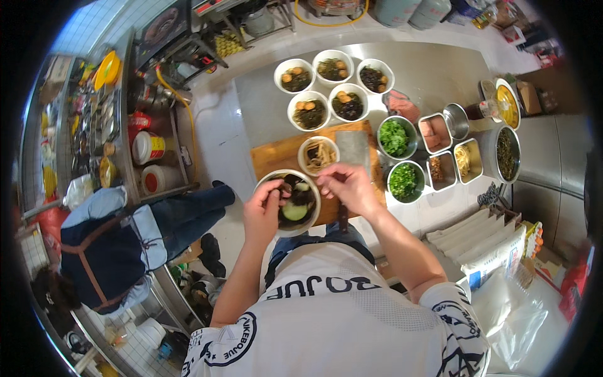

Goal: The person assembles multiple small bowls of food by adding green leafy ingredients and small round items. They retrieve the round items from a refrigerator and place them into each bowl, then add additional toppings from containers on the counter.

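Over the left rim of a large pale bowl [313,222], my left hand [262,210] has its thumb and fingers curled together. Dark contents and pale green pieces [295,212] show inside that bowl. My right hand [352,187] is closed in a pinch by the bowl's right rim, close to a smaller white bowl [337,149] of tan strips [319,154]. What either pinch holds is too small to make out. A wooden cutting board [267,157] lies beneath, with a cleaver [353,147] on it, partly hidden by my right hand.
Several white bowls [309,110] with dark strands and orange slices stand farther back on the metal table [251,107]. At right are metal bowls of chopped greens [402,181] and square metal containers [435,133]. A person [113,251] is at the left by the shelves [132,107].
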The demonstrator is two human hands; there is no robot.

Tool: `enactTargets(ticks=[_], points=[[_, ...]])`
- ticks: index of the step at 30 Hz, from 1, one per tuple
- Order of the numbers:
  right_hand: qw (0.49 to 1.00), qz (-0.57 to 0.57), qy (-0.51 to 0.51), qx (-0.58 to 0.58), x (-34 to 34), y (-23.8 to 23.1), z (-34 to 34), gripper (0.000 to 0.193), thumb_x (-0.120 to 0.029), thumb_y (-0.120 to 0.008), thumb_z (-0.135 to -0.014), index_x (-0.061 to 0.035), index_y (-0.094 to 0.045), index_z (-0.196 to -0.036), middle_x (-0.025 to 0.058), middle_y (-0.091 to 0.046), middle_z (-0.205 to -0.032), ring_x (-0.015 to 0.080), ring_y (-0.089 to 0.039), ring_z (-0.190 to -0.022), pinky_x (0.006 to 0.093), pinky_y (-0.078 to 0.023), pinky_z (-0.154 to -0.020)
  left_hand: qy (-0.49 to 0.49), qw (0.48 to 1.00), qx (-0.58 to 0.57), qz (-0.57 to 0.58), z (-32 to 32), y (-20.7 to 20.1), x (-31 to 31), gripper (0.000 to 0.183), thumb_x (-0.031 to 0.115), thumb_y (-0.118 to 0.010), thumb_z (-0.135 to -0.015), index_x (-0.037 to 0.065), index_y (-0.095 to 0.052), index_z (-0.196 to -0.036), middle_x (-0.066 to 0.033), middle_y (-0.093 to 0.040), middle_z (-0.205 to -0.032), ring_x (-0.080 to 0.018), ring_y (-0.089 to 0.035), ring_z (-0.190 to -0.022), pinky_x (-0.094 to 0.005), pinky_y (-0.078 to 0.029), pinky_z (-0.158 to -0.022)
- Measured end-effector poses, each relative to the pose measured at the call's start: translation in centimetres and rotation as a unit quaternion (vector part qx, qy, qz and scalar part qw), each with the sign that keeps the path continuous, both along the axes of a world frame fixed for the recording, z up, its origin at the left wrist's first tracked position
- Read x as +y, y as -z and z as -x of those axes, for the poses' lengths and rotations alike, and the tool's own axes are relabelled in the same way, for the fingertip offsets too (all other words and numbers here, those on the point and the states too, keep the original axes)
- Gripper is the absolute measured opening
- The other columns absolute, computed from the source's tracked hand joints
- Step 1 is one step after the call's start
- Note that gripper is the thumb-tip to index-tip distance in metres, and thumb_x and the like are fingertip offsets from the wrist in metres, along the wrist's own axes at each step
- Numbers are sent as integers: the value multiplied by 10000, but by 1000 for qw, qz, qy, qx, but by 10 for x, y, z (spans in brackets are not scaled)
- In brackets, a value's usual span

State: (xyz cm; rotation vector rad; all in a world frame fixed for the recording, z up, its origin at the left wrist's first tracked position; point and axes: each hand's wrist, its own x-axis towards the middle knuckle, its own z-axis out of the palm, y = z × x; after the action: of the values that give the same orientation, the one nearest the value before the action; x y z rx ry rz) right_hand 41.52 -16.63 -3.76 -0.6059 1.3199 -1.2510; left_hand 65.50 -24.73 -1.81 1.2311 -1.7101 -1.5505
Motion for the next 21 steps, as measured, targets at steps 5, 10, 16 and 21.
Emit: enactTargets(ticks=[5,10,16,21], points=[[946,22,-77,313,-10,-23,-42,217,-40,-784,-954,-11,-748,-1166,109,-776,-1001,217,-735,-802,340,-619,-764,-131,989,49,-39,-86,18,-16,209,46,-489,-1139,30,-686,-1209,-79,-792,-1110,-114,-705,-884,-270,-554,-787],[795,42,-141,589,-15,-20,-99,290,-124,-779,-890,-77,-736,-1173,128,-708,-1173,370,-742,-944,474,-623,-826,-206,935,196,-211,-113,32,-11,212,177,-522,-1109,46,-682,-1159,-107,-771,-1124,-168,-708,-863,-294,-544,-741],[736,-38,-221,639,-18,-15,-115,248,-106,-771,-854,-96,-754,-1101,109,-669,-1144,351,-733,-966,469,-617,-857,-138,937,217,-236,-110,29,-3,211,234,-640,-1091,48,-651,-993,-26,-672,-894,-109,-598,-733,-284,-466,-624],[743,98,-201,631,-15,-14,-132,98,-76,-718,-883,-98,-762,-968,113,-668,-1105,356,-726,-930,484,-612,-798,-133,963,141,-185,-102,37,-2,119,116,-708,-1041,40,-650,-970,21,-644,-862,-72,-561,-750,-262,-470,-674]])
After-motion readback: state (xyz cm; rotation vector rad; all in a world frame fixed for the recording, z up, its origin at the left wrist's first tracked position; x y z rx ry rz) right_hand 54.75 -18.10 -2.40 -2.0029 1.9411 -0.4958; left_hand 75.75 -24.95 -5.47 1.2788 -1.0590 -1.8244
